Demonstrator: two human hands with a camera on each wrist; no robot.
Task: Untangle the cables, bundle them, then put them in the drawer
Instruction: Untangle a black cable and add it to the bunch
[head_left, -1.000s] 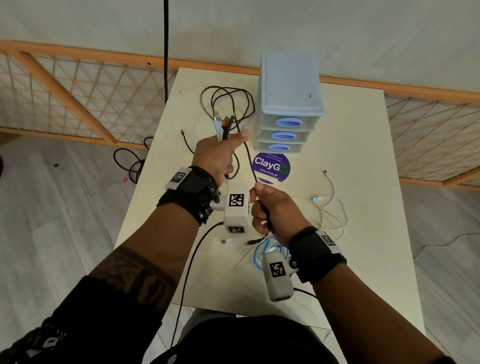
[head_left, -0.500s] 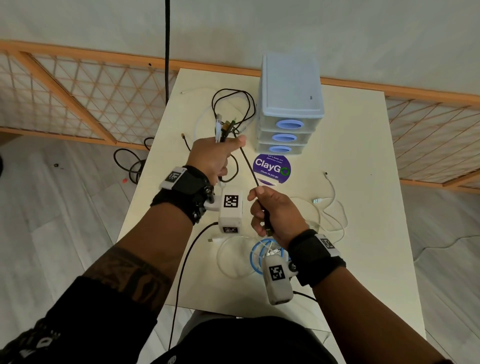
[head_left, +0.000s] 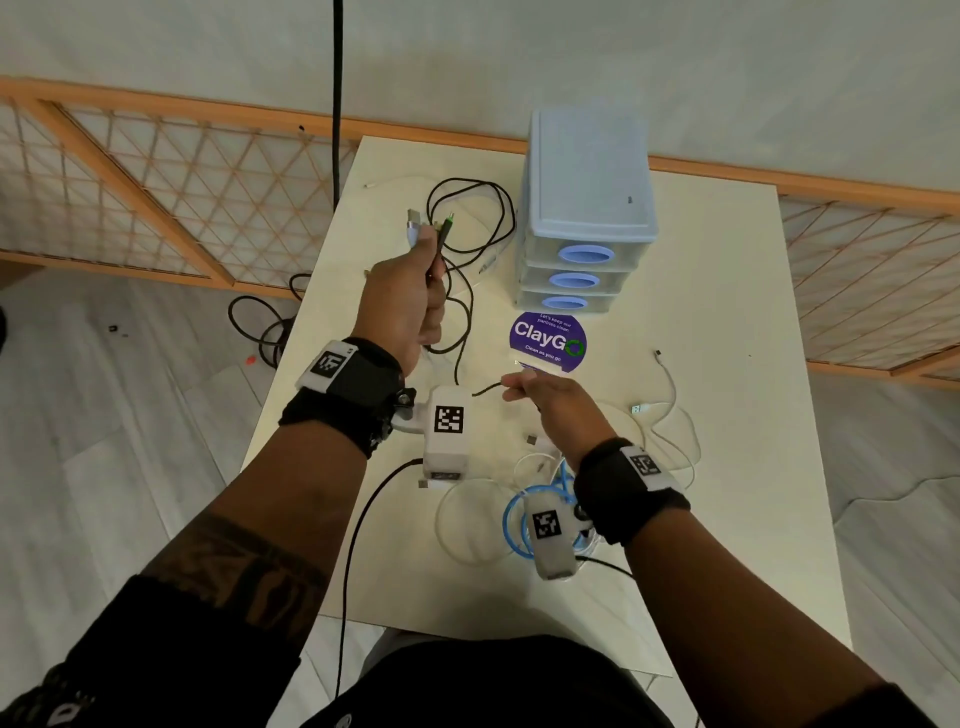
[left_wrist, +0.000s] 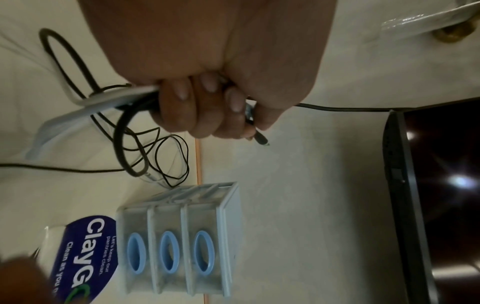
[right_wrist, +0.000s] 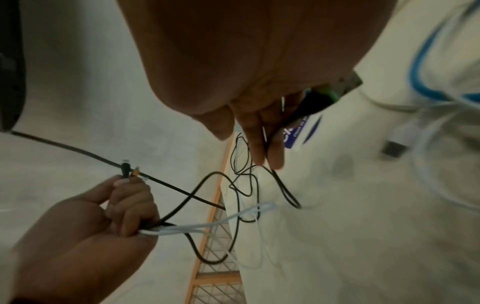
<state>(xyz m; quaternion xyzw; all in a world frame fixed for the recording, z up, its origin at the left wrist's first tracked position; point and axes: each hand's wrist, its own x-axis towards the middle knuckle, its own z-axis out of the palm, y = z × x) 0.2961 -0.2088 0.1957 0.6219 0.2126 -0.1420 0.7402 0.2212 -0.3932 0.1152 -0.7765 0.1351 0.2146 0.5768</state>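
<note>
My left hand (head_left: 413, 299) is raised over the table's left part and grips a bunch of black and white cables (left_wrist: 135, 107). Their plugs (head_left: 431, 226) stick out above the fist. A black cable (head_left: 462, 332) hangs slack from that fist and runs to my right hand (head_left: 545, 397). The right hand (right_wrist: 259, 133) holds it with nearly straight fingers, and its green-tipped plug (right_wrist: 324, 96) lies under the palm. The light-blue drawer unit (head_left: 587, 208) stands at the back with all three drawers shut.
A blue coiled cable (head_left: 514, 525) and loose white cables (head_left: 675, 415) lie on the table (head_left: 753, 545) under and right of my right wrist. A purple ClayGo sticker (head_left: 548, 343) sits before the drawers. More black loops (head_left: 483, 208) lie left of the unit. Cables lie on the floor (head_left: 260, 327).
My right hand has gone from a fist to nearly straight fingers. The black cable between the hands, taut before, now hangs slack. The left hand has lifted slightly.
</note>
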